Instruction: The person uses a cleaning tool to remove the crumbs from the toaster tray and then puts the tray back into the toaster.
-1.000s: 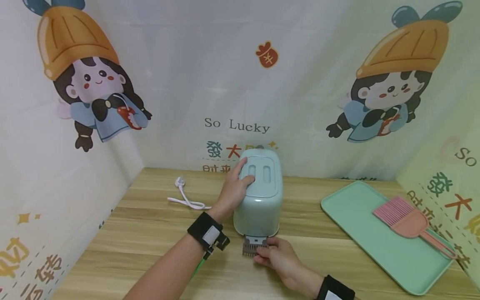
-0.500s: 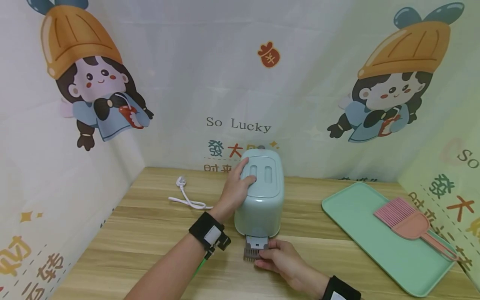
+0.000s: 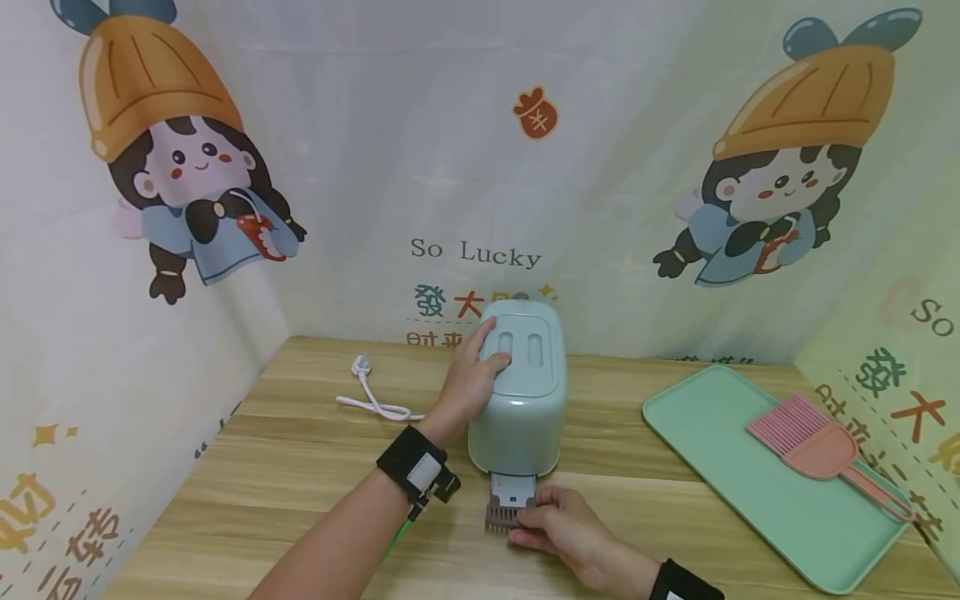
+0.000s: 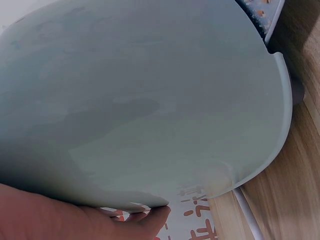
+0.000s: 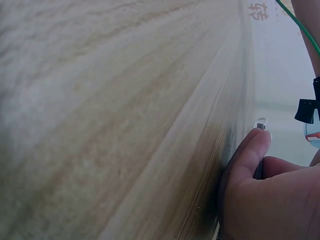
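Observation:
A pale mint toaster (image 3: 517,429) with a lid on top stands on the wooden table. My left hand (image 3: 468,379) holds its left side, thumb on the lid and fingers against the body. In the left wrist view, fingertips (image 4: 160,217) touch the toaster's wall (image 4: 165,115). From the bottom of its near end sticks out a metal crumb tray (image 3: 513,487) with a slotted grey handle (image 3: 500,517). My right hand (image 3: 573,533) pinches that handle at its right end. Brown specks lie on the tray (image 4: 267,12).
A white power cord (image 3: 382,407) with a plug lies left of the toaster. At the right, a mint-green tray (image 3: 697,433) bears a pink brush and dustpan (image 3: 817,450). A printed cloth (image 3: 375,167) hangs behind the table (image 3: 300,467).
My right hand has moved toward me with the crumb tray, so more of its metal shows outside the toaster. My left hand stays on the toaster.

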`<state>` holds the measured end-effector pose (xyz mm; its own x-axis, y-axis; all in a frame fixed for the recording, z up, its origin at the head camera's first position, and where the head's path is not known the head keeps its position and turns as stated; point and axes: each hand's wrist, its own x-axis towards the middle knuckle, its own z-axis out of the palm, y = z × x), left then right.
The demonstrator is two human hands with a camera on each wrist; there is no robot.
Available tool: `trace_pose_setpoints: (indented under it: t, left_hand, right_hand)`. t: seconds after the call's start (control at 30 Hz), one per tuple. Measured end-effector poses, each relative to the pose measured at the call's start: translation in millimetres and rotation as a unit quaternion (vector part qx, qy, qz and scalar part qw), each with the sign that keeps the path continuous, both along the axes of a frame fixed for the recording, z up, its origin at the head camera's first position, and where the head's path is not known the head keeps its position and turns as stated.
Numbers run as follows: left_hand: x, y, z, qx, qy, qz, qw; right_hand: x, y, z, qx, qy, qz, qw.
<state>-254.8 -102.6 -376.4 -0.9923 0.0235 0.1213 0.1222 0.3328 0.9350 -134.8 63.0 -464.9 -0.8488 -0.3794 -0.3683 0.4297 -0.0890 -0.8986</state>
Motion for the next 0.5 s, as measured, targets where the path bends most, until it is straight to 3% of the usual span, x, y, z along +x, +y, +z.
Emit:
trace_pose_setpoints:
  t: [0.5]
  left_hand:
    - [0.6,0.8,1.2,0.004,-0.005,-0.001,1.0000]
  right_hand:
    - [8.8,0.0,-0.5,-0.005,-0.015,0.002,1.000]
